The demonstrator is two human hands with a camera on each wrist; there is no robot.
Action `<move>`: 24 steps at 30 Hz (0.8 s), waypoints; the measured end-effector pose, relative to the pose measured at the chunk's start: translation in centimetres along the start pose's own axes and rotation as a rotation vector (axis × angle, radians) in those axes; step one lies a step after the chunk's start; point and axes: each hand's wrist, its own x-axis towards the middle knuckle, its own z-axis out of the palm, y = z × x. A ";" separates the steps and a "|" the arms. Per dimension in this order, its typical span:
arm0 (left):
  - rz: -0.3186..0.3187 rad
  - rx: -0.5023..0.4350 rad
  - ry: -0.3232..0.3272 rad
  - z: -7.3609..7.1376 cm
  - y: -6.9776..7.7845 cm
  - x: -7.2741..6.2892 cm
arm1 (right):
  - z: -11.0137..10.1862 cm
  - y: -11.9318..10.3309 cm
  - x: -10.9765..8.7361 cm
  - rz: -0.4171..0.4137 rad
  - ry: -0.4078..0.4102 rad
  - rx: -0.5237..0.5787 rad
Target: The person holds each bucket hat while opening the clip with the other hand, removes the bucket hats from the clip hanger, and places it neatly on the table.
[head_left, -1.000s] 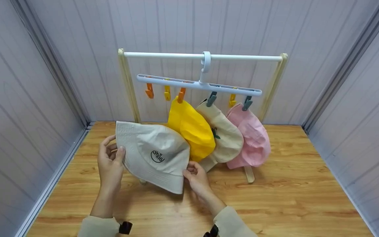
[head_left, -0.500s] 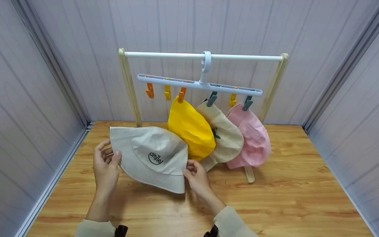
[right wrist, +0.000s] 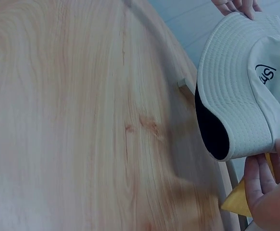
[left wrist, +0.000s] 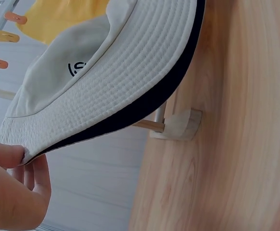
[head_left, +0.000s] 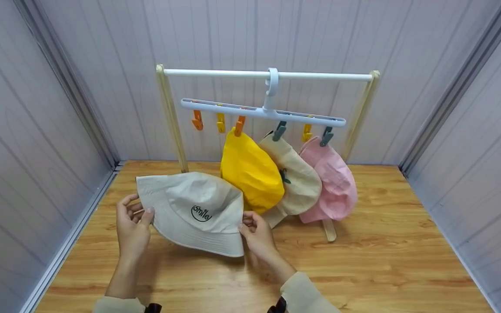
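A pale grey bucket hat (head_left: 198, 217) with a black "Smile" print is held up by both hands, in front of the rack. My left hand (head_left: 133, 230) pinches the brim at its left end, thumb in front and fingers behind. My right hand (head_left: 259, 234) pinches the opposite side, near where brim meets crown. In the left wrist view the dark underside of the brim (left wrist: 145, 103) shows. Just behind the hat's right side hang a yellow hat (head_left: 252, 174), a cream hat (head_left: 300, 182) and a pink hat (head_left: 331, 187), each gripped by a clothespin on the hanger.
A light blue hanger (head_left: 233, 108) hooks over the white bar (head_left: 215, 73) of a wooden-legged rack. Bare on it are an orange clothespin (head_left: 197, 120) and yellow clothespins (head_left: 220, 123) to the left, plus one yellow at right. Panelled walls (head_left: 50, 130) enclose the wooden table (head_left: 363, 269).
Both hands have lowered the grey hat, its left end moving down and left away from the hanger. The left hand moved most; the right hand shifted only slightly. The hanging hats look unchanged.
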 end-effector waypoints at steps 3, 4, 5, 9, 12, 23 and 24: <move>-0.037 -0.003 -0.014 -0.5 -0.3 0.0 | 0.0 -0.1 0.1 -0.018 -0.017 -0.037; -0.050 -0.006 -0.018 -0.6 -0.4 0.1 | 0.0 -0.1 0.1 -0.024 -0.022 -0.053; -0.065 -0.011 -0.022 -0.8 -0.5 0.1 | -0.1 -0.1 0.1 -0.027 -0.025 -0.069; -0.107 -0.019 -0.022 -1.2 -0.9 0.3 | 0.0 -0.2 0.2 -0.047 -0.034 -0.112; -0.132 -0.032 -0.021 -1.5 -1.1 0.3 | 0.0 -0.1 0.3 -0.054 -0.043 -0.124; -0.183 -0.030 -0.025 -2.8 -1.6 0.4 | 0.4 -0.3 0.6 -0.049 -0.079 -0.132; -0.185 -0.029 -0.027 -2.9 -1.6 0.5 | 0.4 -0.4 0.6 -0.047 -0.080 -0.132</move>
